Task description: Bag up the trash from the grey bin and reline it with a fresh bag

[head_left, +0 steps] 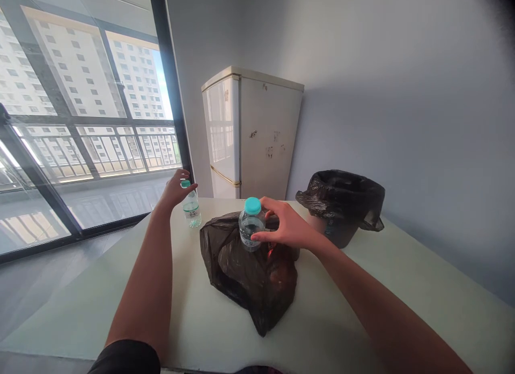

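Observation:
In the middle, my right hand [284, 224] has its thumb and fingers around the side of a clear plastic water bottle [251, 232] with a turquoise cap. That bottle is upright, in front of a crumpled black plastic bag [237, 275] lying on the table; something reddish shows through the bag's right side. Farther left, a second water bottle [192, 212], also turquoise-capped, stands on the table. My left hand [177, 189] is at its cap, thumb and fingers apart; whether it touches the cap is hard to see.
A trash bin [341, 234] lined with a black bag stands on the right of the pale table [322, 309]. Behind the table are a white refrigerator [265, 132] and a grey wall [382, 95]. A sliding glass door [92, 143] is on the left.

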Motion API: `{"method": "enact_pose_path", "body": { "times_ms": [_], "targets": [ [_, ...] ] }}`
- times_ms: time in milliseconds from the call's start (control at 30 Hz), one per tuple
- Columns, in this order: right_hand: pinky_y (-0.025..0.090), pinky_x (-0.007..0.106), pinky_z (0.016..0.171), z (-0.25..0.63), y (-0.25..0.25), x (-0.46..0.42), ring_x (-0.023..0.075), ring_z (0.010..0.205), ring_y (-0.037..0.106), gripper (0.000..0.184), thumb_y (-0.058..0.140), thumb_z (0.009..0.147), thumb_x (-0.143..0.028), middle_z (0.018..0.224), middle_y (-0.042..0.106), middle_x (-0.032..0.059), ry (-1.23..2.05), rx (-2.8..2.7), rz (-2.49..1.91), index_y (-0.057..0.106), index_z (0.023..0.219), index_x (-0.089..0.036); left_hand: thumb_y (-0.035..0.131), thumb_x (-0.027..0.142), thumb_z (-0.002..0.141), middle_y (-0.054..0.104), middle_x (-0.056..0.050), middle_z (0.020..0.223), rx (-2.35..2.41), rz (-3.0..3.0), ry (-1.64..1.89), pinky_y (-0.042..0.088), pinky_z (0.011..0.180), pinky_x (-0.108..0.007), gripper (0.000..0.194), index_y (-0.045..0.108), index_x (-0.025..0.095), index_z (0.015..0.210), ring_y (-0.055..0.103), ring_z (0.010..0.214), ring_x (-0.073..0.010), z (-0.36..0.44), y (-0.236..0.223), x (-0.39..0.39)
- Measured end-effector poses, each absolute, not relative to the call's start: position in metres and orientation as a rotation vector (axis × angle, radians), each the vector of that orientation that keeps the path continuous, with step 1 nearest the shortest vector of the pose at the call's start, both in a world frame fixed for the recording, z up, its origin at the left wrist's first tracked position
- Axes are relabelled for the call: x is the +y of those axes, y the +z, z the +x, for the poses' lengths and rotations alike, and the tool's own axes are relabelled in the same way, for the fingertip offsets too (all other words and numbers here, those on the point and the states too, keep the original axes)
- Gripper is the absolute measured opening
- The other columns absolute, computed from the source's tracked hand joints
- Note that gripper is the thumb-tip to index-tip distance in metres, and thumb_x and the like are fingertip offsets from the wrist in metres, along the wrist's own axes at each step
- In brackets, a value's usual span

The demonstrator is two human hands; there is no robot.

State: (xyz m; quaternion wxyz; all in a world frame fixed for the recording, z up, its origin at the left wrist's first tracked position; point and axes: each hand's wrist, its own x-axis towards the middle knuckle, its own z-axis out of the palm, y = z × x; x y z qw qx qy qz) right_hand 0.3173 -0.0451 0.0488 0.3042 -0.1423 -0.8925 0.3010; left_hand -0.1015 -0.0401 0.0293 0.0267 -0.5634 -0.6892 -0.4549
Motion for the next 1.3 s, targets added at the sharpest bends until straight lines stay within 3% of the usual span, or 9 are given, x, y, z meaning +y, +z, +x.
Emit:
{"method": "enact_pose_path", "body": {
  "times_ms": [133,267,333,433,533,667,833,967,1300],
  "targets": [
    [0.054,0.035,0.09,0.316,0.046,-0.042,0.0197,0.1,0.066,0.057,0.084,0.082,-0.05,0.12,0.07,0.0044,0.891,-2.241,-0.448,0.063,0.129,-0.026,0.079,0.044,0.076,0.065,-0.011,0.131,-1.986,-1.674,-1.549,0.056,0.096,-0.048,0.051,0.057,0.025,0.118,0.065,0.121,-0.0342,-0.092,0.048,-0.045],
    [0.056,0.036,0.092,0.312,0.042,-0.036,0.0236,0.115,0.066,0.057,0.082,0.084,-0.049,0.127,0.069,0.0078,0.999,-2.083,-0.406,0.061,0.131,-0.024,0.072,0.042,0.088,0.073,-0.008,0.1,-1.838,-1.801,-1.671,0.059,0.09,-0.044,0.027,0.065,0.021,0.103,0.073,0.099,-0.0267,-0.055,0.087,-0.072],
    [0.056,0.036,0.092,0.31,0.04,-0.036,0.0236,0.114,0.066,0.058,0.082,0.085,-0.048,0.127,0.069,0.0082,1.055,-2.039,-0.378,0.061,0.132,-0.024,0.064,0.043,0.096,0.076,-0.007,0.097,-1.788,-2.03,-1.655,0.058,0.094,-0.045,0.025,0.067,0.021,0.108,0.074,0.096,-0.0246,-0.028,0.107,-0.092],
    [0.055,0.036,0.092,0.307,0.039,-0.043,0.0228,0.112,0.067,0.057,0.084,0.084,-0.046,0.128,0.07,0.0071,1.096,-2.032,-0.358,0.061,0.132,-0.024,0.06,0.044,0.101,0.075,-0.009,0.117,-1.647,-2.559,-1.413,0.059,0.095,-0.042,0.032,0.065,0.023,0.124,0.073,0.105,-0.0252,0.012,0.128,-0.119],
    [0.055,0.036,0.091,0.304,0.039,-0.057,0.0225,0.11,0.067,0.058,0.085,0.082,-0.047,0.126,0.07,0.0054,1.093,-2.086,-0.364,0.062,0.131,-0.026,0.068,0.043,0.097,0.064,-0.011,0.143,-1.425,-2.927,-1.013,0.056,0.102,-0.041,0.055,0.053,0.028,0.148,0.067,0.122,-0.0273,0.044,0.136,-0.132],
    [0.055,0.035,0.086,0.299,0.038,-0.076,0.0209,0.102,0.066,0.063,0.087,0.079,-0.048,0.12,0.071,0.0036,1.064,-2.153,-0.37,0.063,0.134,-0.027,0.067,0.045,0.099,0.067,-0.009,0.135,-1.269,-3.072,-0.631,0.053,0.1,-0.038,0.05,0.056,0.03,0.146,0.066,0.116,-0.0252,0.07,0.138,-0.14],
    [0.056,0.035,0.086,0.294,0.034,-0.085,0.0208,0.102,0.065,0.067,0.088,0.078,-0.049,0.117,0.072,0.0031,1.068,-2.189,-0.359,0.062,0.136,-0.028,0.066,0.049,0.099,0.07,-0.007,0.113,-1.344,-3.032,-0.511,0.052,0.083,-0.032,0.037,0.066,0.026,0.128,0.066,0.095,-0.0211,0.073,0.146,-0.155],
    [0.058,0.038,0.092,0.295,0.035,-0.082,0.0227,0.114,0.065,0.07,0.089,0.077,-0.048,0.133,0.067,0.0053,1.129,-2.211,-0.344,0.058,0.138,-0.03,0.063,0.048,0.1,0.07,-0.005,0.103,-1.438,-2.905,-0.442,0.05,0.075,-0.03,0.031,0.068,0.024,0.12,0.062,0.084,-0.0178,0.057,0.152,-0.171],
    [0.058,0.035,0.087,0.3,0.036,-0.067,0.0205,0.11,0.065,0.041,0.075,0.092,-0.048,0.126,0.07,0.006,1.059,-2.224,-0.419,0.062,0.125,-0.027,0.068,0.057,0.092,0.073,0.0,0.119,-1.936,-2.406,-0.482,0.052,0.092,-0.03,0.044,0.07,0.029,0.127,0.065,0.105,-0.0215,-0.018,0.149,-0.213]
  ]
}}
